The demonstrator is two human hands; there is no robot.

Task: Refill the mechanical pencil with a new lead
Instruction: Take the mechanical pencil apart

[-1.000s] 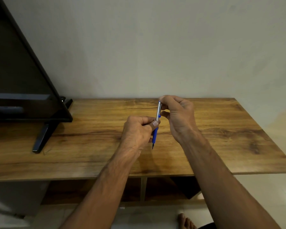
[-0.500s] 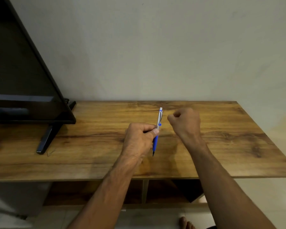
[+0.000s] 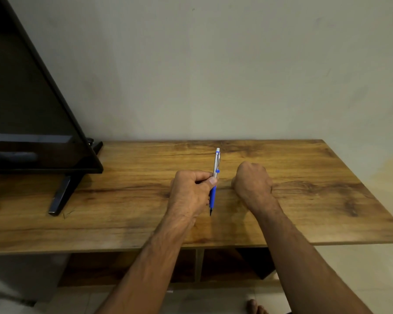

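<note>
The left hand [image 3: 191, 191] grips the pencil [image 3: 214, 177] upright above the table [image 3: 304, 200], tip down. The right hand [image 3: 253, 180] rests fisted alongside; contents not visible. Risk: any small cap or lead inside could slip out and roll away.

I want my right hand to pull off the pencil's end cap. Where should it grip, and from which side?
Pinch the white cap at the top of the pencil, coming from the right. The left hand wraps the middle and holds the pencil nearly upright, leaving that end clear, and the closed right hand is beside it.
</note>
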